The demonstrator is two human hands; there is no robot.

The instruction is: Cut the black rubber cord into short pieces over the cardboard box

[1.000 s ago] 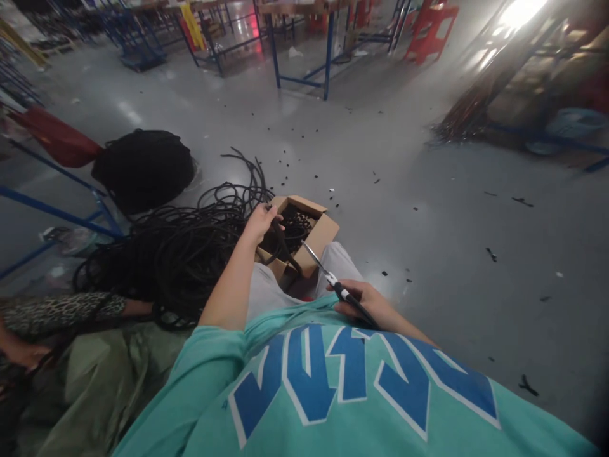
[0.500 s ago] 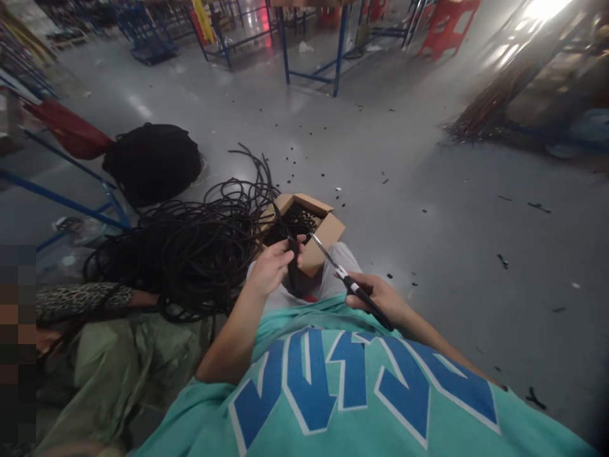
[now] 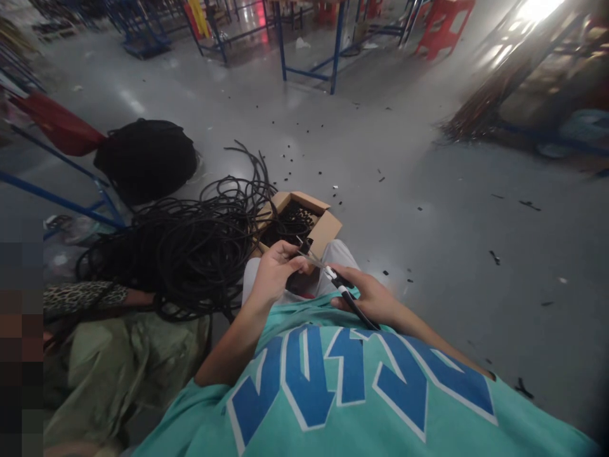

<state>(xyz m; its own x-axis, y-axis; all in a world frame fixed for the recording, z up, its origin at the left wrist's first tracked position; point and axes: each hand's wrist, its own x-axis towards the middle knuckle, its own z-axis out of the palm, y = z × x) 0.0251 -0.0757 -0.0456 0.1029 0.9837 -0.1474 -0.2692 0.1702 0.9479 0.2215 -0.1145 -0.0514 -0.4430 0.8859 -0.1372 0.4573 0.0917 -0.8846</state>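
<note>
My left hand [image 3: 278,270] pinches a short black piece, perhaps cord or tubing [image 3: 305,246], above my lap. In my right hand [image 3: 373,297] is a pair of scissors [image 3: 346,295] with dark handles, its blades parted around or beside the black piece; which of the two I cannot tell. Just beyond my hands an open cardboard box [image 3: 326,231] holds many small black pieces [image 3: 297,217]. A large tangle of black cord [image 3: 185,247] lies to the left of the box, some strands reaching its edge.
A round black bundle [image 3: 145,158] sits behind the tangle. At left, another person's patterned sleeve [image 3: 85,298] lies near the cords, beside a blue metal frame [image 3: 57,197]. Black scraps dot the grey floor [image 3: 442,254]. A blue-legged table [image 3: 333,57] and red stool [image 3: 442,28] stand ahead.
My right hand has brought the scissors left to the black piece, and the blades have parted. My left hand has turned, with the piece now pointing up toward the box.
</note>
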